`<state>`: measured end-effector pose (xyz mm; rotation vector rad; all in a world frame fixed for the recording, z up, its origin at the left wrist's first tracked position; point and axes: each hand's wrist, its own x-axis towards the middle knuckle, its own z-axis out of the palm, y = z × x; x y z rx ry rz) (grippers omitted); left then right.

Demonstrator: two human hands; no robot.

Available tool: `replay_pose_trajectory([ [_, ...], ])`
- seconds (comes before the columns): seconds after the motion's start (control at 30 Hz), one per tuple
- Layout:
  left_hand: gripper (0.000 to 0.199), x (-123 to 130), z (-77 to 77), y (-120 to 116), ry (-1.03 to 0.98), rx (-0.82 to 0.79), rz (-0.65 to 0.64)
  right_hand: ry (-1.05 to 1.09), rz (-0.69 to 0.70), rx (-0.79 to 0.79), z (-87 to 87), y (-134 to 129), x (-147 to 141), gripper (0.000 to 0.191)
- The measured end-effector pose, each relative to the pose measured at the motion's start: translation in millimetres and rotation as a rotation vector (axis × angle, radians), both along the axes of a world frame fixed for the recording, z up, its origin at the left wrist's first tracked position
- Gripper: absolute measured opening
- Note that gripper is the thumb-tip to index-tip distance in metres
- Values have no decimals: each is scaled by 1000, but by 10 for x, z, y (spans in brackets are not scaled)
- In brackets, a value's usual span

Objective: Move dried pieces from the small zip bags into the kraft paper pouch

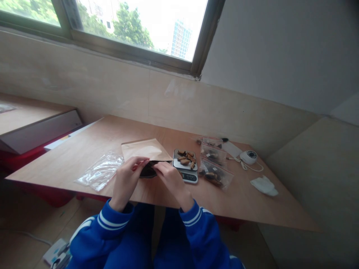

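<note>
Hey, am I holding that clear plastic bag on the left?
No, your left hand and right hand are at the mouth of the brown paper bag; the clear plastic bag lies on the table.

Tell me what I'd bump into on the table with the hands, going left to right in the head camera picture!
Clear plastic bag → brown paper pouch → digital scale topped with brown pieces → nearest see-through bag with more brown pieces inside → crumpled white tissue or cloth.
</note>
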<state>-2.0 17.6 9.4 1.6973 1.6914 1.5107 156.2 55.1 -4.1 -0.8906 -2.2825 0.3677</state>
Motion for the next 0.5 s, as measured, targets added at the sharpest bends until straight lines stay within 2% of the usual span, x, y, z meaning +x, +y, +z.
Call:
replay_pose_trajectory([
  [0.13, 25, -9, 3, -4, -11, -5, -8, 303, 20, -71, -10, -37, 80, 18],
  [0.23, 25, -7, 12, 0, -10, -3, -9, 453, 6, -173, -3, -46, 142, 15],
  [0.43, 25, -12, 18, 24, 8, 8, -7, 742, -50, -568, 17, -91, 327, 17],
  [0.5, 24, -33, 9, 43, 12, 19, 1, 877, -83, -653, -15, -90, 426, 20],
])
